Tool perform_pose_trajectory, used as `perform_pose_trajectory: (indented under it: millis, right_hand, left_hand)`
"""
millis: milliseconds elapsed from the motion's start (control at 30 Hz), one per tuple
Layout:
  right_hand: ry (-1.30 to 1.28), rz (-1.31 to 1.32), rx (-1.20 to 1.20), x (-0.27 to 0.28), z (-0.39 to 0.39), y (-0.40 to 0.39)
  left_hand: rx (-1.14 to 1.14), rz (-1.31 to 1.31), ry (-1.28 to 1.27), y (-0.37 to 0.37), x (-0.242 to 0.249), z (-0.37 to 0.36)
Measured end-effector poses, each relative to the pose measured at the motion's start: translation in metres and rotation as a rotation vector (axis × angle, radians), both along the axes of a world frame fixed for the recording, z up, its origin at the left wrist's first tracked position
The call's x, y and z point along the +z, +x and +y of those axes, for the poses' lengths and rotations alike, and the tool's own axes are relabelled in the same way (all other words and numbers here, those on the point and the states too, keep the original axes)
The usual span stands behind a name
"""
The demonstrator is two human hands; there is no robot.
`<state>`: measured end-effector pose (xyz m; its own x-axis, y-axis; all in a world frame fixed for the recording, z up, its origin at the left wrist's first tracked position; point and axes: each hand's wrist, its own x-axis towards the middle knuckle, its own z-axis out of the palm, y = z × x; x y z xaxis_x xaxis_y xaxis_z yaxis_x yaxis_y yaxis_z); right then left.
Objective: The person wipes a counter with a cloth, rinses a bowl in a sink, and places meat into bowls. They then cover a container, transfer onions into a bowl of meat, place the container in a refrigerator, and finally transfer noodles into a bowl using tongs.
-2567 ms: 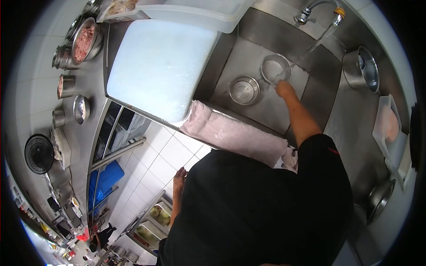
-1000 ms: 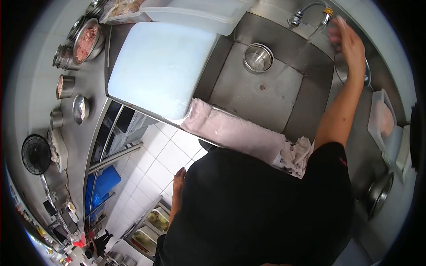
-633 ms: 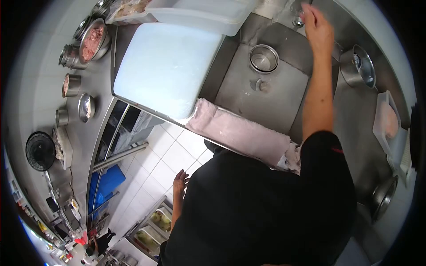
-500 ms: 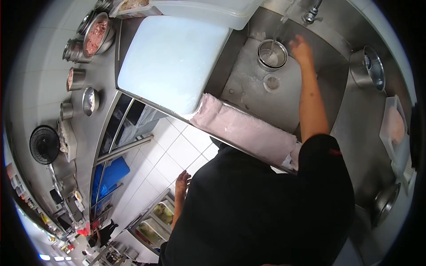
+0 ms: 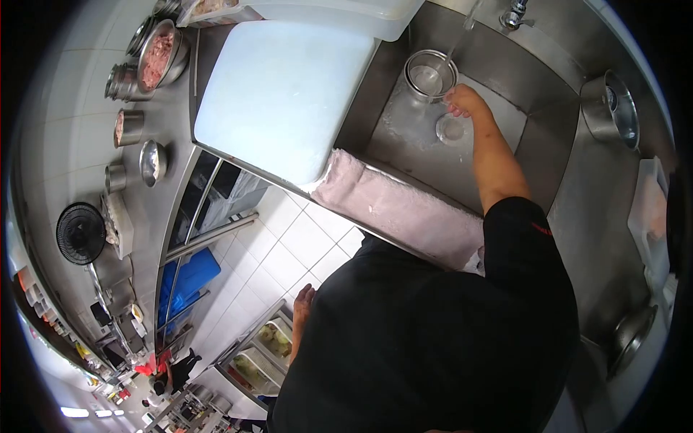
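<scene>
My right hand (image 5: 468,102) is down in the steel sink (image 5: 404,155), fingers curled at the near right rim of a round metal pot (image 5: 413,88). The fingertips are partly hidden, but they appear to grip that rim. A stream of water falls into the pot, which has water in it and stands behind the round drain (image 5: 452,130). My left hand (image 5: 303,301) hangs low beside my body, away from the counter, holding nothing, its fingers loosely extended.
Left of the sink lies a large pale cutting board (image 5: 281,101); a folded pink towel (image 5: 404,209) covers the front edge. The tap (image 5: 514,14) is behind. A bowl of raw meat (image 5: 157,61) stands at left, a steel pan (image 5: 610,108) at right. Another person (image 5: 177,372) is far off.
My right hand has come down and left from beside the water stream to the pot's rim. The pot has shifted left, away from the drain. My left hand still hangs low.
</scene>
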<state>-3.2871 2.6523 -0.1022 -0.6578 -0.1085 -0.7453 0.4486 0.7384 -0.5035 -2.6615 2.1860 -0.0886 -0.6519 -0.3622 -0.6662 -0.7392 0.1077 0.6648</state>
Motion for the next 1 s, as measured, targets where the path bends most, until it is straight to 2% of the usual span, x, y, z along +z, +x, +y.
perform_pose_trajectory:
  millis: [33,133,200,233,267,333,433,533,567,633,667,700,767,800,867,900,1000]
  right_hand:
    - [-0.002,-0.006,0.001,0.006,0.000,-0.001]
    - [0.062,0.424,0.485,-0.017,-0.002,-0.015]
    - [0.162,0.527,0.429,-0.014,-0.016,-0.004]
    - [0.209,0.572,0.401,-0.014,-0.025,0.004]
    - [0.183,0.538,0.445,-0.023,-0.033,0.005]
    - [0.135,0.467,0.529,-0.047,-0.044,0.006]
    - [0.057,0.457,0.506,-0.054,-0.056,0.020]
    - [0.149,0.730,0.680,-0.049,-0.070,0.031]
    - [0.086,0.714,0.766,-0.036,-0.075,0.044]
    - [-0.043,0.683,0.932,-0.001,-0.082,0.083]
    - [-0.031,0.599,1.064,-0.011,-0.084,0.093]
    - [-0.021,0.510,1.195,-0.027,-0.087,0.106]
    - [-0.083,0.662,1.150,-0.063,-0.076,0.133]
    - [-0.121,0.734,1.125,-0.076,-0.075,0.145]
    - [-0.089,0.452,0.846,-0.084,-0.083,0.157]
    - [-0.066,0.312,0.703,-0.087,-0.084,0.157]
    - [-0.056,0.471,0.810,-0.107,-0.080,0.157]
  left_hand:
    - [0.093,-0.062,0.046,-0.008,-0.003,0.001]
    - [0.268,-0.109,0.165,-0.016,-0.015,0.000]
    - [0.288,-0.139,0.158,-0.025,-0.007,0.006]
    - [0.266,-0.184,0.114,-0.050,0.027,0.021]
    - [0.240,-0.229,0.071,-0.067,0.047,0.030]
    - [0.271,-0.223,0.097,-0.065,0.047,0.028]
    - [0.288,-0.246,0.112,-0.058,0.050,0.032]
    - [0.351,-0.191,0.144,-0.029,0.026,0.027]
    - [0.311,-0.146,0.117,-0.007,0.007,0.024]
    - [0.267,-0.163,0.123,0.010,0.000,0.021]
    - [0.245,-0.165,0.127,0.015,-0.005,0.019]
    - [0.335,-0.192,0.210,0.038,-0.027,0.008]
    - [0.518,-0.231,0.373,0.060,-0.059,-0.006]
    - [0.443,-0.233,0.283,0.054,-0.047,0.003]
    - [0.284,-0.240,0.106,0.016,0.005,0.033]
    - [0.291,-0.249,0.106,0.003,0.021,0.038]
    - [0.298,-0.285,0.094,-0.028,0.048,0.052]
